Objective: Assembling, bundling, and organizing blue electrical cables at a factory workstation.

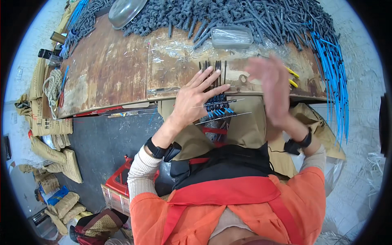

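Observation:
My left hand [195, 98] lies flat at the table's near edge with its fingers spread. It presses on a row of thin dark rods [218, 77] whose ends point toward the far side. Below the fingers, blue and black pieces [220, 109] on these rods hang past the edge above my lap, with thin metal rods [223, 118] across them. My right hand [275, 87] is raised at the right, blurred by motion. Its fingers look stretched out, and nothing shows in it. Pliers with yellow handles [293, 77] lie just beyond it, partly hidden.
Dark grey plastic parts [228, 18] pile along the table's far side. A clear rectangular box [232, 37] and a metal bowl [126, 12] sit by them. Blue rods [332, 77] overhang the right edge. Rope [52, 87] hangs at the left; sacks [70, 165] lie on the floor.

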`<state>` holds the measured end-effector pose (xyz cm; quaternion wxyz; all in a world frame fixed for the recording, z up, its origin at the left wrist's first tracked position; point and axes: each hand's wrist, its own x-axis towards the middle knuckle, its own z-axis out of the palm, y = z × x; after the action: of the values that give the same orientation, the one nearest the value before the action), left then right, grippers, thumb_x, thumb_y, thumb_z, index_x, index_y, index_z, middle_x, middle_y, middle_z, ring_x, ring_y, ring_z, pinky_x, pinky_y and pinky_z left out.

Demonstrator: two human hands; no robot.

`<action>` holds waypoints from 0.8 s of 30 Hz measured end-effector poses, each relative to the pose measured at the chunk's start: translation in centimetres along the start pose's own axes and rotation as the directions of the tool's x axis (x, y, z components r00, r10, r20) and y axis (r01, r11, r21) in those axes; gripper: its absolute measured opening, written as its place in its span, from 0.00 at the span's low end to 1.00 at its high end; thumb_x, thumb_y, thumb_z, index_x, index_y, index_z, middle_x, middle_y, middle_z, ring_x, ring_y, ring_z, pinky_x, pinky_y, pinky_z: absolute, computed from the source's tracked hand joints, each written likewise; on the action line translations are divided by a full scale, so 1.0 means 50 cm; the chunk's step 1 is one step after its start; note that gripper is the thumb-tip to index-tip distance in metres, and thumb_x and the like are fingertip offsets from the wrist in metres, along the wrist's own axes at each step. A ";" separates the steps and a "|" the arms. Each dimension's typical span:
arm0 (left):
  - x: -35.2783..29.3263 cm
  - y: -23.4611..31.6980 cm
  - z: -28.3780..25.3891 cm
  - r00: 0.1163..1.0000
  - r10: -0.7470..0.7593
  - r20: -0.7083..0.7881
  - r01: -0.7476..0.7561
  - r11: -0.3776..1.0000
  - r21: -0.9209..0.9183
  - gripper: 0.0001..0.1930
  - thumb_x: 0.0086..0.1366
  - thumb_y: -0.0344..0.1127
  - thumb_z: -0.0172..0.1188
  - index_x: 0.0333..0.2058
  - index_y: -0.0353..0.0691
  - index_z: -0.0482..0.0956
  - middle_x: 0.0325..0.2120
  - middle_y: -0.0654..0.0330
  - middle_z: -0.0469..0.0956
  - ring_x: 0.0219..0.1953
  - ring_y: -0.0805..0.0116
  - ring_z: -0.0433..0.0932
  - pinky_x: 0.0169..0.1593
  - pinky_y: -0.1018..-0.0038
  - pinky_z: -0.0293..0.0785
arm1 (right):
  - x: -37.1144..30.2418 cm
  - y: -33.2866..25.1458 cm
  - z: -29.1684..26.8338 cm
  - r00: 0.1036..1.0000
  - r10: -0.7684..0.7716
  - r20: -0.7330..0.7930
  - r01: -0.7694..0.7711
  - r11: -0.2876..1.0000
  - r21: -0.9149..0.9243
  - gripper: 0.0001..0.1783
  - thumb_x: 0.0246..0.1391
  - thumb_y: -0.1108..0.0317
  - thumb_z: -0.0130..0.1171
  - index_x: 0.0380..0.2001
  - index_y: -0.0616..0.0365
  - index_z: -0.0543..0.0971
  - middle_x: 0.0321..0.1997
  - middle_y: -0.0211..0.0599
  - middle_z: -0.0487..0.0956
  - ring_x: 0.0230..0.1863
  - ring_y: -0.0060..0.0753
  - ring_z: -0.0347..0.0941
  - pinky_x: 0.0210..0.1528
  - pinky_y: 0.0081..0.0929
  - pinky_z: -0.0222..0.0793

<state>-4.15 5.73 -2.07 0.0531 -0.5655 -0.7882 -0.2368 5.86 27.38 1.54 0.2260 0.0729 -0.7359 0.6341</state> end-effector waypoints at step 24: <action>-0.002 -0.017 0.011 0.999 -0.037 -0.037 0.032 0.991 -0.129 0.30 0.43 0.30 0.63 0.51 0.49 0.77 0.60 0.58 0.68 0.64 0.56 0.63 0.66 0.61 0.61 | 0.096 0.081 -0.014 0.873 0.128 0.471 0.329 0.558 -0.762 0.21 0.49 0.76 0.55 0.49 0.56 0.77 0.35 0.42 0.74 0.34 0.45 0.75 0.35 0.35 0.72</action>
<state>-4.80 5.66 -2.88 0.0282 -0.5493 -0.7798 -0.2990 0.16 29.65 -0.02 0.0829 0.1555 -0.9707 0.1632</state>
